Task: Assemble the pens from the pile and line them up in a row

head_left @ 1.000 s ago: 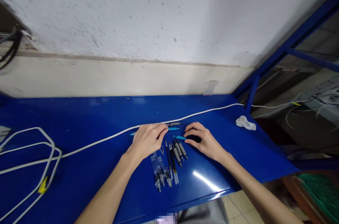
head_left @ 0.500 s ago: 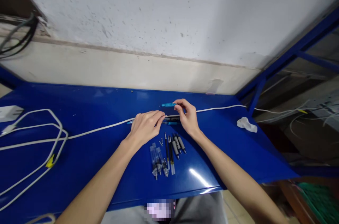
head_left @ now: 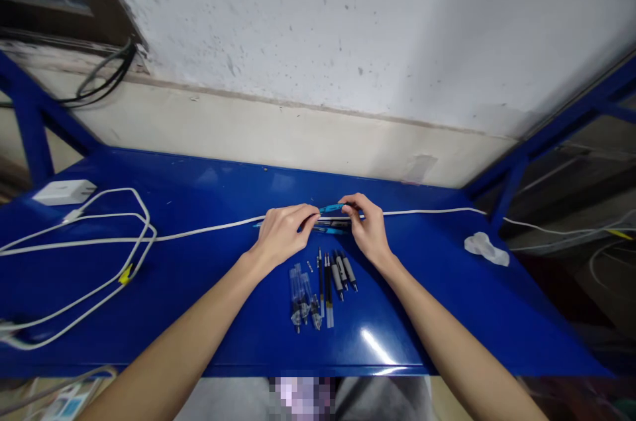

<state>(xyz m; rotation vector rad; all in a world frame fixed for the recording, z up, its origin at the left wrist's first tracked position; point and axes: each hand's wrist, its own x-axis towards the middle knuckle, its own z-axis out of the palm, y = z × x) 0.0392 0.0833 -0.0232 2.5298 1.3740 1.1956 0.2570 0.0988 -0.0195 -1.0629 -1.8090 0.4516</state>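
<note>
A light-blue pen part is held level above the blue table. My right hand pinches its right end, and the fingertips of my left hand close on its left end. Under and between my hands lie blue pens, partly hidden by my fingers. Nearer the front edge are clear barrels with dark tips, thin black refills, and grey grip sections. A tiny metallic piece rests beside the refills.
A white cable crosses the table behind the pens and loops at left near a white power adapter. Crumpled white material lies at right. Blue frame bars and a wall border the table.
My left fingertips have come up to the light-blue part, which only my right hand held before. The camera view has shifted left, so the table's contents appear farther right.
</note>
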